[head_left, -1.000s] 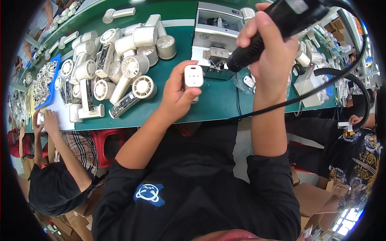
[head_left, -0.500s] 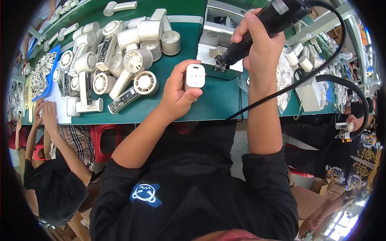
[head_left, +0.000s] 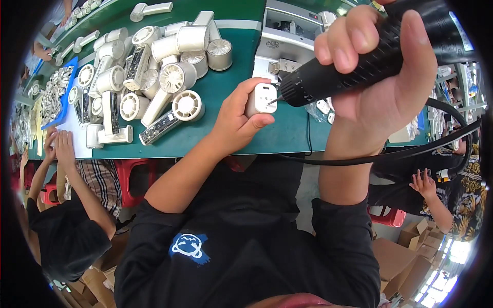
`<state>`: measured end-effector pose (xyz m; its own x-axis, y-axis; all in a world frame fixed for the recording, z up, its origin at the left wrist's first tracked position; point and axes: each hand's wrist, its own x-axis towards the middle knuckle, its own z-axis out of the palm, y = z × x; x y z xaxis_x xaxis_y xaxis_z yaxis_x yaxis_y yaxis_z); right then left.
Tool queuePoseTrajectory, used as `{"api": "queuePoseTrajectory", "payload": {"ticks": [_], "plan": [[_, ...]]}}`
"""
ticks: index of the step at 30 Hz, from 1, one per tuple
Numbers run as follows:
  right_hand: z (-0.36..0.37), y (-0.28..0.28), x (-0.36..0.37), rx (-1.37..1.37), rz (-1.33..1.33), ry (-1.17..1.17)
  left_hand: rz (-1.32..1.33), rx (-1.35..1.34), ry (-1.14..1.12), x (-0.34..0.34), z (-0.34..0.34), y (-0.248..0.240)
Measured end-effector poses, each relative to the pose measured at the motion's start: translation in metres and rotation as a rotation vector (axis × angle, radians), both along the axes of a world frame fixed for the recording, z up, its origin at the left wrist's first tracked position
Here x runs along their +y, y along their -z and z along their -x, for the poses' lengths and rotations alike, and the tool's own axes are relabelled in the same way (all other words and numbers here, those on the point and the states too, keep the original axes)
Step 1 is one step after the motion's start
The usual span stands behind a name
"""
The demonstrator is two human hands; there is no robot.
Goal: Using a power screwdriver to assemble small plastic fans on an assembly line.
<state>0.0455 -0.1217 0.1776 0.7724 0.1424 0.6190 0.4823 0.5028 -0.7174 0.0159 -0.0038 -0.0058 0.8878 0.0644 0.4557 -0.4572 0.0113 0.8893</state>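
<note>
My left hand [head_left: 237, 120] is closed around a white plastic part [head_left: 263, 97], its rounded end face turned up. That face has a dark slot and small holes; the rest is hidden in my palm. In my right hand [head_left: 382, 77] is a black electric screwdriver [head_left: 328, 82], tilted down to the left. Its thin bit touches or nearly touches the lower right of the white end face. Beyond it stands a light grey screw feeder [head_left: 280, 43], partly covered by the screwdriver. To the left lies a heap of white handheld fans [head_left: 179, 77], some with bare circuit boards in their handles.
A blue tray [head_left: 60, 92] of small white parts is at the far left, near a co-worker's hands [head_left: 60, 146]. A black cable [head_left: 349, 161] hangs across my right forearm. Another person's hand [head_left: 425, 185] shows at the right. Cardboard boxes [head_left: 395, 262] stand below the green table [head_left: 277, 138].
My right hand has brought the screwdriver from the screw feeder toward me, its bit now at the white part. My left hand has shifted slightly right, still holding the part.
</note>
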Motion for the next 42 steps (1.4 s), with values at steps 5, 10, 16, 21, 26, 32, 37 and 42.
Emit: {"api": "queuePoseTrajectory", "payload": {"ticks": [5, 10, 16, 21, 26, 32, 37, 42], "plan": [[-0.003, 0.0, -0.012, -0.002, 0.015, -0.243, -0.047, 0.043, 0.054, -0.004, 0.0, -0.01], [-0.01, 0.006, -0.017, 0.0, 0.032, -0.51, -0.121, -0.048, 0.003, -0.001, -0.003, -0.007], [-0.023, 0.012, -0.02, -0.039, 0.05, -0.567, -0.189, -0.089, 0.002, -0.003, -0.006, -0.012], [-0.014, 0.016, -0.019, -0.017, -0.013, -0.534, -0.208, -0.126, -0.001, -0.002, -0.01, -0.012], [-0.018, 0.03, -0.016, 0.015, -0.126, -0.42, -0.158, -0.045, 0.018, 0.003, -0.005, -0.007], [-0.044, 0.019, -0.045, -0.081, 0.031, -0.249, -0.403, 0.039, 0.041, 0.014, 0.018, -0.091], [-0.062, 0.028, -0.066, 0.008, 0.31, -0.123, -0.701, -0.263, -0.273, 0.05, -0.061, -0.175], [-0.047, 0.09, -0.069, 0.076, -0.036, 0.348, -1.284, -0.134, -0.22, 0.117, -0.205, -0.154]]}}
